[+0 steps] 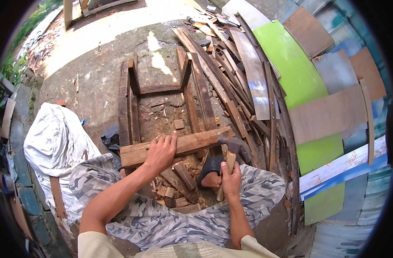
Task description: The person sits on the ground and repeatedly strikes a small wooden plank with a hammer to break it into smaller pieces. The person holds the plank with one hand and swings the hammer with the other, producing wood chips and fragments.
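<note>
A thick wooden beam [196, 142] lies crosswise in front of me, over the near ends of a dark wooden frame [124, 103]. My left hand [161, 154] grips the beam left of its middle, fingers laid over the top and thumb toward me. In my right hand [231, 178] is a claw hammer [234, 145], held by its wooden handle. The hammer's dark metal head is up against the beam's right end; whether they touch, I cannot tell. The frame has long side pieces, short uprights and a crossbar [160, 89] at its far end.
Wood offcuts [185, 176] and shavings lie between my feet, one in a dark clog [210, 165]. A heap of wood strips [235, 77] runs along the right, beside leaning green panels [287, 60]. At left sits a white cloth-covered bundle [58, 137], near a block wall [28, 198].
</note>
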Action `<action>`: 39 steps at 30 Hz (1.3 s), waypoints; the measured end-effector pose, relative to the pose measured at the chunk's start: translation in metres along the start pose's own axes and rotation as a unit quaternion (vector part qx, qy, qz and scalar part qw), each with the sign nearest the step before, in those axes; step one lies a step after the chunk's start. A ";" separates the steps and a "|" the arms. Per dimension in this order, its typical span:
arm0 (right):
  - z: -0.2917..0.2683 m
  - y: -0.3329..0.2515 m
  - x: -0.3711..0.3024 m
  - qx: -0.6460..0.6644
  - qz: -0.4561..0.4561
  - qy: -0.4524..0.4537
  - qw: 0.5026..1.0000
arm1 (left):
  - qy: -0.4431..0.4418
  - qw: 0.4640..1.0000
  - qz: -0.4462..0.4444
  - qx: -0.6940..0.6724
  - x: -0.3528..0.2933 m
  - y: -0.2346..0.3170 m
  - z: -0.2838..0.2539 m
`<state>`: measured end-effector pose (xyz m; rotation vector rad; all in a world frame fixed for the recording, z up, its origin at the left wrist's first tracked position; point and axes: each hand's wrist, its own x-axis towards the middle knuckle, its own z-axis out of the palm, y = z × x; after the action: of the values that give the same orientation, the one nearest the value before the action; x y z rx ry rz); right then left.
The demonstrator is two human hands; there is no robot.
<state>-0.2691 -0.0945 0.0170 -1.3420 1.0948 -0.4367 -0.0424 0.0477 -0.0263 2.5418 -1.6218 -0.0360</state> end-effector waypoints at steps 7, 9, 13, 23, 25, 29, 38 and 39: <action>0.016 -0.041 -0.005 0.141 -0.270 0.019 0.952 | 0.019 0.999 0.038 -0.023 0.009 -0.013 -0.005; 0.029 -0.059 -0.006 0.192 -0.345 0.064 0.916 | -0.015 0.999 0.035 -0.039 0.015 -0.015 -0.011; 0.038 -0.024 0.016 0.098 -0.300 0.071 0.946 | -0.018 0.998 0.058 -0.018 0.019 -0.014 -0.015; 0.037 -0.043 0.023 -0.133 -0.028 -0.001 0.991 | -0.082 0.993 0.005 -0.081 0.016 -0.012 -0.013; 0.030 -0.034 0.022 0.001 -0.171 -0.022 0.985 | -0.072 0.994 0.019 -0.074 0.017 -0.010 -0.012; 0.034 -0.033 0.003 0.103 -0.250 -0.017 0.963 | -0.045 0.997 0.035 -0.047 0.013 -0.010 -0.007; 0.048 -0.055 0.030 -0.174 -0.009 -0.012 0.985 | -0.015 0.999 0.036 -0.027 0.010 -0.011 0.000; 0.045 -0.061 0.026 -0.129 -0.015 -0.011 0.991 | -0.002 0.999 0.043 -0.014 0.009 -0.008 0.002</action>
<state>-0.2002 -0.1047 0.0567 -1.5881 1.1422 -0.3078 -0.0320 0.0427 -0.0285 2.4501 -1.7173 -0.0544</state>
